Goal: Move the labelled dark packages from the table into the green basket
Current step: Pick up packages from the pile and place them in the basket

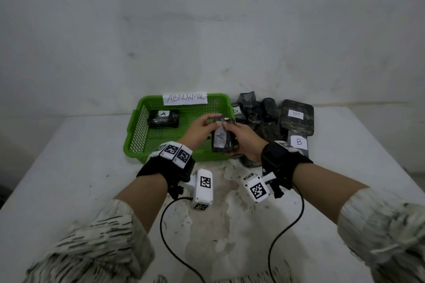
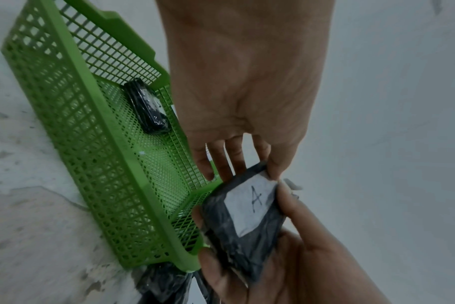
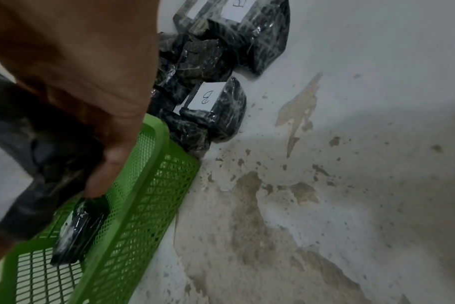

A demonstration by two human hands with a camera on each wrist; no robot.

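Both hands hold one dark package labelled A point(image 1: 221, 140) above the right front corner of the green basket point(image 1: 138, 126). My left hand point(image 1: 210, 123) pinches its far end; the left wrist view shows the thumb and fingers of the left hand point(image 2: 262, 164) on the edge of that package point(image 2: 244, 216). My right hand point(image 1: 232, 131) grips its right side and near end, with the right hand point(image 2: 286, 257) curled under it. Another A package point(image 1: 163, 118) lies inside the basket at the back left. In the right wrist view the right hand point(image 3: 96, 174) hides much of the held package point(image 3: 39, 154).
A pile of dark wrapped packages point(image 1: 264, 119) lies right of the basket, with two labelled B point(image 1: 296, 117) point(image 1: 299, 142). A paper sign reading ABNORMAL point(image 1: 185, 98) hangs on the basket's far rim. The white table point(image 1: 69, 167) is stained; wrist-camera cables trail towards me.
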